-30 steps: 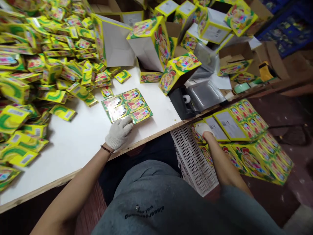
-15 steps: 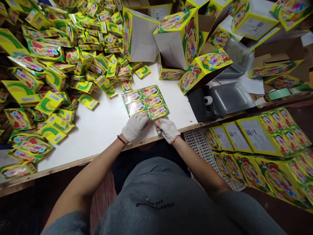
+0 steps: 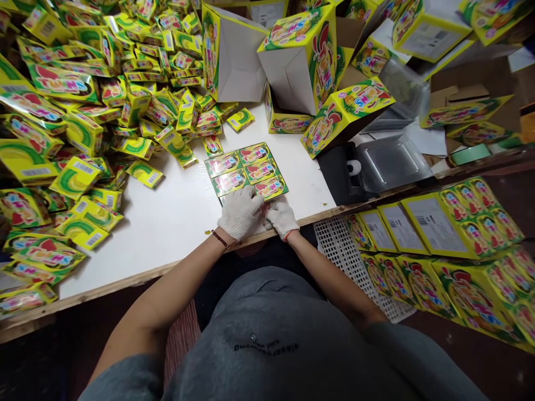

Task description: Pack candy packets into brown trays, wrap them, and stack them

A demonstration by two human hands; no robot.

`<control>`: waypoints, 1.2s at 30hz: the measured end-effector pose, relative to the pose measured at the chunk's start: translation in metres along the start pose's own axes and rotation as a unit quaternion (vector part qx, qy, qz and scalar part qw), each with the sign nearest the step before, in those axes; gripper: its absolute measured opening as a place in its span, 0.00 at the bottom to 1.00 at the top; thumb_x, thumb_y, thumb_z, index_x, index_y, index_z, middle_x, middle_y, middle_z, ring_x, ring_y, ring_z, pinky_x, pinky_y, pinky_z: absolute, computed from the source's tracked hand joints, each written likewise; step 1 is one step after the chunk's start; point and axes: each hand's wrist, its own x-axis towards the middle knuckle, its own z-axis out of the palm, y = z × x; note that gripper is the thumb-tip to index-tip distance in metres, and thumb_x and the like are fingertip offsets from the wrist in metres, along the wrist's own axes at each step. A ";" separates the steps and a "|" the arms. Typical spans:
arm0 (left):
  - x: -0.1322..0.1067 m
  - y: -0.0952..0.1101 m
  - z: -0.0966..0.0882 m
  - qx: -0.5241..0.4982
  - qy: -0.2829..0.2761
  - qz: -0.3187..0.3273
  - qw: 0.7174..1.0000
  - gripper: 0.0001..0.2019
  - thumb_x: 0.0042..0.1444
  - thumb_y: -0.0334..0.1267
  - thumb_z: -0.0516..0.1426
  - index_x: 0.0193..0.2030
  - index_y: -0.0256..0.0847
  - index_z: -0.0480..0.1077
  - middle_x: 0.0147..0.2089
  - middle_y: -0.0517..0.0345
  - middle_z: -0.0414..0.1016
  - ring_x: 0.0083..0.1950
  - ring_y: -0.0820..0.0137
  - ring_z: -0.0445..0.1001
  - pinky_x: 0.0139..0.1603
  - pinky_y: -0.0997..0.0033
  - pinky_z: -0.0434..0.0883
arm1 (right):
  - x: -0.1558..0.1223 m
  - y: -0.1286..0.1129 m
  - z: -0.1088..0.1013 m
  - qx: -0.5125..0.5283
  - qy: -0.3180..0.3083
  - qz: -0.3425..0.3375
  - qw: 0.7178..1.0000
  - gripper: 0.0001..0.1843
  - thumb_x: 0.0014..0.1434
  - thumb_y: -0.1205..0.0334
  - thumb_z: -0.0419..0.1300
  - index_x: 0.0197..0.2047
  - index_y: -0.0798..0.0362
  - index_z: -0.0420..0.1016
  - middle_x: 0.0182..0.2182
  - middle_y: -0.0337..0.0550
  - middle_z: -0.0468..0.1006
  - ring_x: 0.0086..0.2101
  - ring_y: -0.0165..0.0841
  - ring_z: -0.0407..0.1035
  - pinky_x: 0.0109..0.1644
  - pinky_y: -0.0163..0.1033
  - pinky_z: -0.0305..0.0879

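While a heap of small yellow boxes (image 3: 108,83) is sprawling across the tabletop (image 3: 167,223) to the left of the fingers and beyond them, a loose small box (image 3: 145,174) is lying at the heap's near edge, also left of the fingers. Just beyond the fingers, a block of printed packs (image 3: 251,170) is lying flat in two columns, part of its near side sitting hidden behind the left hand (image 3: 240,213). Wearing a white knitted glove, that hand is resting on the block, its fingers lying bent and close together; I cannot tell whether they are pinching anything. Well beyond the fingers, open cartons (image 3: 286,75) are standing and leaning at various angles. Just beside the left fingers, the right hand (image 3: 283,218), gloved likewise, is sitting at the block's near side, its fingers pointing inward and bent; I cannot tell what, if anything, they are pinching. To the right of these fingers, a black dispenser (image 3: 340,172) is standing, with a white perforated basket (image 3: 334,239) showing below the tabletop's edge. Farther right, a clear plastic tray (image 3: 393,161) is lying beyond the fingers' level, and well to their right, yellow cartons (image 3: 437,223) are standing in rows, partly hiding the basket.
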 end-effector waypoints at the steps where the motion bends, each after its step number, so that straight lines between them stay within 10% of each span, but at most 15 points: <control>1: 0.002 0.004 -0.002 0.001 -0.006 -0.006 1.000 0.11 0.69 0.38 0.54 0.48 0.40 0.78 0.49 0.42 0.76 0.47 0.55 0.75 0.41 0.59 0.66 | -0.002 0.000 -0.003 0.024 -0.006 0.000 1.000 0.17 0.53 0.56 0.73 0.35 0.50 0.68 0.19 0.30 0.71 0.16 0.26 0.67 0.19 0.29 0.63; 5: 0.019 -0.011 -0.022 -0.035 -0.046 -0.004 0.998 0.09 0.64 0.39 0.59 0.46 0.38 0.77 0.48 0.44 0.76 0.47 0.56 0.76 0.41 0.61 0.67 | -0.009 0.002 -0.016 0.187 -0.063 0.005 0.980 0.23 0.55 0.48 0.73 0.43 0.47 0.65 0.31 0.36 0.80 0.24 0.29 0.75 0.23 0.32 0.72; 10: 0.053 -0.088 -0.046 -0.087 0.077 -0.156 0.981 0.16 0.62 0.41 0.60 0.54 0.36 0.76 0.56 0.43 0.75 0.57 0.53 0.72 0.56 0.56 0.68 | 0.018 -0.014 -0.027 0.152 -0.047 -0.030 0.987 0.18 0.62 0.47 0.66 0.42 0.47 0.63 0.31 0.38 0.77 0.30 0.32 0.78 0.30 0.36 0.78; 13: 0.042 -0.108 -0.034 -0.163 0.034 -0.223 0.961 0.15 0.65 0.39 0.55 0.53 0.35 0.77 0.43 0.48 0.79 0.46 0.60 0.75 0.49 0.60 0.71 | 0.046 -0.036 -0.034 0.067 0.016 -0.120 0.990 0.15 0.65 0.46 0.61 0.46 0.46 0.63 0.35 0.39 0.77 0.38 0.34 0.79 0.41 0.42 0.81; 16: 0.004 -0.087 -0.002 -0.268 0.074 -0.267 0.923 0.29 0.64 0.44 0.58 0.69 0.35 0.66 0.42 0.51 0.80 0.39 0.63 0.76 0.44 0.62 0.74 | 0.057 -0.051 -0.041 -0.074 0.066 -0.270 0.958 0.28 0.62 0.41 0.63 0.59 0.46 0.68 0.51 0.48 0.79 0.58 0.43 0.73 0.64 0.56 0.72; 18: -0.025 -0.062 0.023 -0.323 0.122 -0.247 0.905 0.38 0.63 0.46 0.59 0.77 0.36 0.55 0.55 0.43 0.79 0.44 0.63 0.78 0.45 0.62 0.77 | 0.052 -0.053 -0.046 -0.264 0.012 -0.395 0.880 0.38 0.58 0.39 0.66 0.66 0.49 0.69 0.63 0.56 0.74 0.68 0.52 0.62 0.74 0.64 0.55; 22: -0.056 -0.037 0.059 -0.242 0.231 -0.131 0.933 0.23 0.67 0.48 0.57 0.65 0.43 0.72 0.75 0.37 0.62 0.73 0.50 0.65 0.69 0.43 0.67 | 0.038 -0.046 -0.055 -0.554 -0.162 -0.534 0.618 0.35 0.63 0.47 0.65 0.70 0.48 0.70 0.71 0.56 0.67 0.72 0.59 0.54 0.73 0.74 0.44; 24: -0.058 -0.044 0.068 -0.191 0.216 -0.046 0.956 0.17 0.67 0.47 0.57 0.58 0.45 0.76 0.71 0.40 0.69 0.74 0.49 0.64 0.73 0.36 0.60 | 0.038 -0.040 -0.058 -0.578 -0.170 -0.555 0.574 0.28 0.68 0.55 0.60 0.70 0.45 0.70 0.71 0.53 0.68 0.72 0.55 0.57 0.73 0.73 0.47; 29: -0.053 -0.060 0.067 -0.145 0.167 0.056 0.974 0.10 0.68 0.38 0.55 0.49 0.45 0.78 0.54 0.43 0.82 0.59 0.58 0.77 0.61 0.46 0.73 | 0.048 -0.023 -0.060 -0.528 -0.166 -0.558 0.618 0.23 0.71 0.64 0.53 0.65 0.44 0.76 0.67 0.48 0.74 0.70 0.46 0.61 0.74 0.67 0.52; 36: -0.038 -0.028 0.046 -0.073 0.140 0.111 0.981 0.10 0.67 0.35 0.55 0.49 0.45 0.78 0.49 0.46 0.81 0.51 0.60 0.77 0.50 0.57 0.73 | 0.037 -0.004 -0.050 -0.480 -0.128 -0.520 0.695 0.20 0.67 0.64 0.57 0.59 0.44 0.80 0.65 0.49 0.76 0.71 0.47 0.60 0.75 0.69 0.51</control>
